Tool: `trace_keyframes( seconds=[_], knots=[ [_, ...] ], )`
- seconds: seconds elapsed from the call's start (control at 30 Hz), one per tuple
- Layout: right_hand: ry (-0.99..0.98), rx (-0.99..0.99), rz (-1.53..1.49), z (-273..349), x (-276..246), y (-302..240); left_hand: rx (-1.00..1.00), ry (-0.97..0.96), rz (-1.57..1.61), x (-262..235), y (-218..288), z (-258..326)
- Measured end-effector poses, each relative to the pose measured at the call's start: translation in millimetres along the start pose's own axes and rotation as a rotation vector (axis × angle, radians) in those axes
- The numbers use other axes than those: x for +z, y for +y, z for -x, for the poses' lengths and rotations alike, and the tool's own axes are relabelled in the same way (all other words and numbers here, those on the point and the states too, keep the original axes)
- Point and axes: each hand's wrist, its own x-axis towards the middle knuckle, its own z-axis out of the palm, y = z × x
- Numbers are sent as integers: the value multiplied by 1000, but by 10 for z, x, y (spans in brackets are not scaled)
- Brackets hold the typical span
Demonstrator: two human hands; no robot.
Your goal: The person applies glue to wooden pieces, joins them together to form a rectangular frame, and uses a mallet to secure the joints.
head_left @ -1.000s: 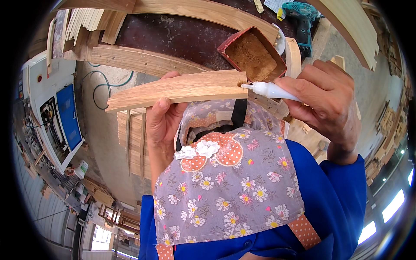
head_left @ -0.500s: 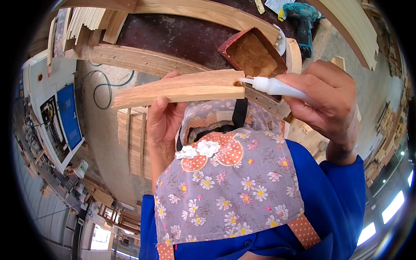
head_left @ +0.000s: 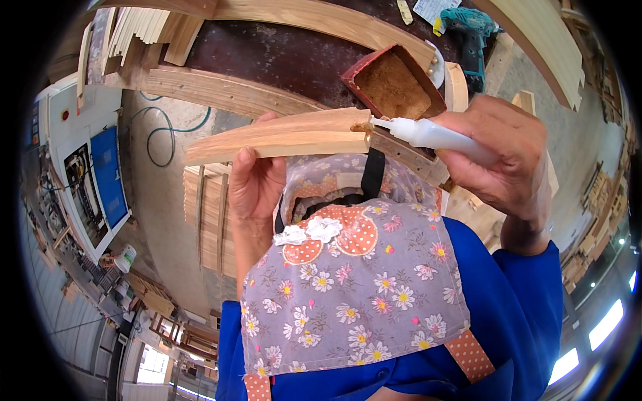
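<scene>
My left hand (head_left: 256,180) grips a tapered piece of wood (head_left: 281,137) between thumb and fingers, holding it level in front of my chest. At its right end is a brown, rough hollow or knot that looks filled with something like sawdust. My right hand (head_left: 498,157) is closed around a small white squeeze bottle (head_left: 428,134) with a thin nozzle. The nozzle tip points left and sits at the wood's right end, touching it or nearly so. Just beyond, a red box (head_left: 349,79) of brown powder, like sawdust, rests on the dark workbench (head_left: 281,57).
A teal cordless drill (head_left: 468,43) lies at the back right, near a white round dish (head_left: 438,67). Long boards (head_left: 227,90) run along the bench edge, with stacked wood strips (head_left: 137,30) at the far left. A green hose (head_left: 172,137) curls on the floor beside a white machine cabinet (head_left: 80,167).
The wood has shifted slightly, its right end moving a little left. The hollow at that end now looks filled with brown material. The bottle's nozzle stays close to it.
</scene>
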Motion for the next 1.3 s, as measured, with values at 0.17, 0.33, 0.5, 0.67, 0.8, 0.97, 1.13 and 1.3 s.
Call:
trace_keyframes(
  seconds=[0.17, 0.33, 0.5, 0.67, 0.8, 0.97, 1.13, 1.3],
  knots=[
    [12, -15, -70, -5, 30, -13, 44, 45, -63, 141, -64, -29],
    [8, -37, -8, -5, 10, -17, 42, 57, -65, 129, -66, -31],
    [20, -44, 59, -4, 11, -25, 47, 69, -78, 128, -72, -35],
    [35, -65, 77, -20, 16, -31, 44, 73, -82, 134, -71, -46],
    [32, -86, 87, -25, 19, -34, 44, 68, -86, 123, -68, -46],
    [19, -74, 88, -20, -11, -18, 46, 67, -91, 126, -77, -52],
    [10, -67, 47, -10, -18, 9, 11, 54, -48, 48, -45, -40],
    [102, 142, -330, -1, 106, 181, -6, 28, -26, 7, -19, -15]
  ],
)
